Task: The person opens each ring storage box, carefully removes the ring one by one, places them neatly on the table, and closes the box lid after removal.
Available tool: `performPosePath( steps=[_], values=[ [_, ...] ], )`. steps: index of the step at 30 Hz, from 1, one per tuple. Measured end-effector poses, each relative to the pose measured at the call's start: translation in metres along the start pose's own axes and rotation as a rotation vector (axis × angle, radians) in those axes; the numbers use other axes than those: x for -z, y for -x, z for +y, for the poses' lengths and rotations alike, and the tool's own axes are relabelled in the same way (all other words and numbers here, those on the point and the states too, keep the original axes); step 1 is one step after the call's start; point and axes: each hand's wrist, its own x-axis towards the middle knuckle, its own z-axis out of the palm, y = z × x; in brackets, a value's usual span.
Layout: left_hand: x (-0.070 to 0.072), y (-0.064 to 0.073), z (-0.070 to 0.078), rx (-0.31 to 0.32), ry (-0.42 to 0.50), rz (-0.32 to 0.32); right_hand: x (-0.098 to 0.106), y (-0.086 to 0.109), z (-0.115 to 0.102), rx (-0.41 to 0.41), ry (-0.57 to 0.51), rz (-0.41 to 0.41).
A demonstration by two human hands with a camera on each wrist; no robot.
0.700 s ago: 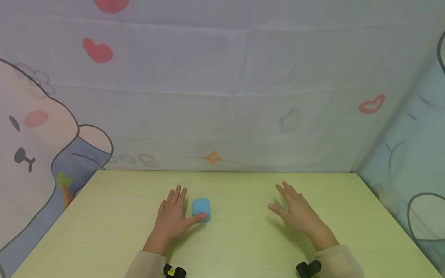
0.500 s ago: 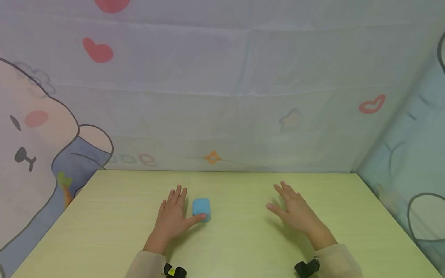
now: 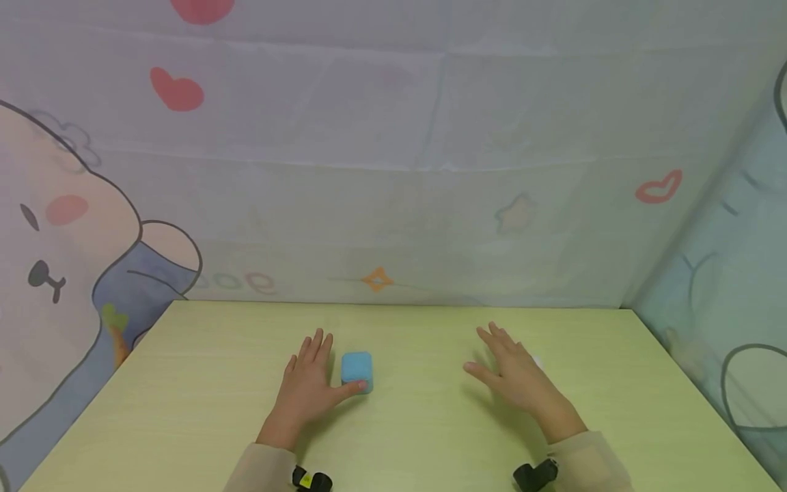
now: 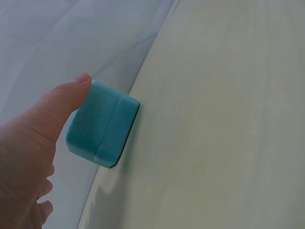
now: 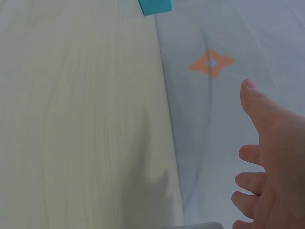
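A small blue box (image 3: 356,367) with rounded corners stands on the table, a seam running round it in the left wrist view. My left hand (image 3: 304,393) is just left of the box, fingers straight and pointing away, the thumb (image 4: 71,93) overlapping the box's near side. To the right, my right hand (image 3: 519,379) hovers low over the table with its fingers extended and thumb apart, holding nothing. A bit of a white thing (image 3: 537,361) peeks out beyond the right hand, mostly hidden by it; a pale rounded edge (image 5: 202,225) shows at the bottom of the right wrist view.
The pale yellow-green table (image 3: 406,437) ends at a hanging cloth backdrop (image 3: 393,137) printed with hearts and a cartoon animal. Another cloth (image 3: 738,287) hangs along the right side. Black wrist cameras (image 3: 535,474) sit at both sleeves.
My right hand has drifted left toward the blue box, and a bit of the white thing now shows past its right side. The left hand and the box have stayed in place.
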Motion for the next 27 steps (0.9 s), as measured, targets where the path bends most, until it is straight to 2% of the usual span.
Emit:
performPosePath(
  steps=[14,27],
  values=[
    [-0.0051,-0.002,0.0002,-0.009,0.02,0.012,-0.0048,-0.0035,-0.0048,0.013,0.0,0.008],
    [-0.0067,-0.0025,0.0022,-0.002,0.032,-0.006,-0.0071,-0.0057,-0.0098,0.029,-0.013,-0.006]
  ],
)
